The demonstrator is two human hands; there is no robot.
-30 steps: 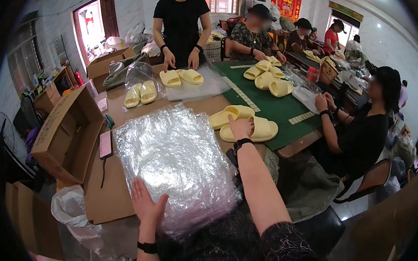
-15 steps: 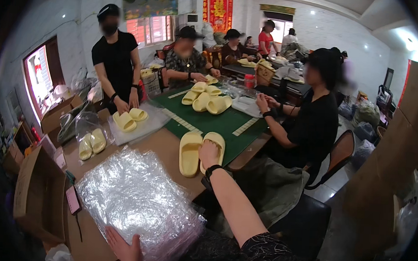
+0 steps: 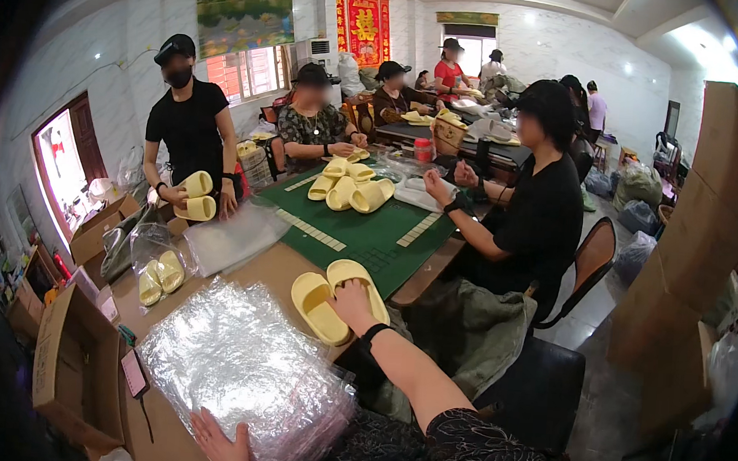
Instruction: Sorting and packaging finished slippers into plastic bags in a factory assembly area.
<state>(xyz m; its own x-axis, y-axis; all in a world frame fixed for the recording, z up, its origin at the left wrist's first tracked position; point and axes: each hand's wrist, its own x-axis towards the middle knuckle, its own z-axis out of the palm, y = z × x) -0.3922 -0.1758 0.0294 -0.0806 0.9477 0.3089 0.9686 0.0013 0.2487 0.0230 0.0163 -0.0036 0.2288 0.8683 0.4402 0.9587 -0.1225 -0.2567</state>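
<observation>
My right hand (image 3: 353, 306) grips a pair of pale yellow slide slippers (image 3: 315, 307) by their inner sides, at the near edge of the table. The slippers lie side by side, tilted a little to the left; some of my fingertips are hidden between and under the straps. Flat on the lower edge of a thick stack of clear plastic bags (image 3: 240, 341) rests my left hand (image 3: 219, 443), its fingers spread and the thumb apart. The stack is shiny and wrinkled and lies left of the slippers.
A heap of yellow slippers (image 3: 351, 185) sits on the green mat (image 3: 368, 247). A bagged pair (image 3: 161, 277), an open carton (image 3: 78, 365) and a phone (image 3: 134, 374) lie left. One co-worker (image 3: 191, 127) holds slippers; another (image 3: 541, 182) sits right. A dark chair seat (image 3: 532, 397) is beside me.
My right hand has drawn the slippers nearer and leftward, turning them. My left hand stays on the bags. The standing co-worker has lifted a pair of slippers; the one at right has raised both hands.
</observation>
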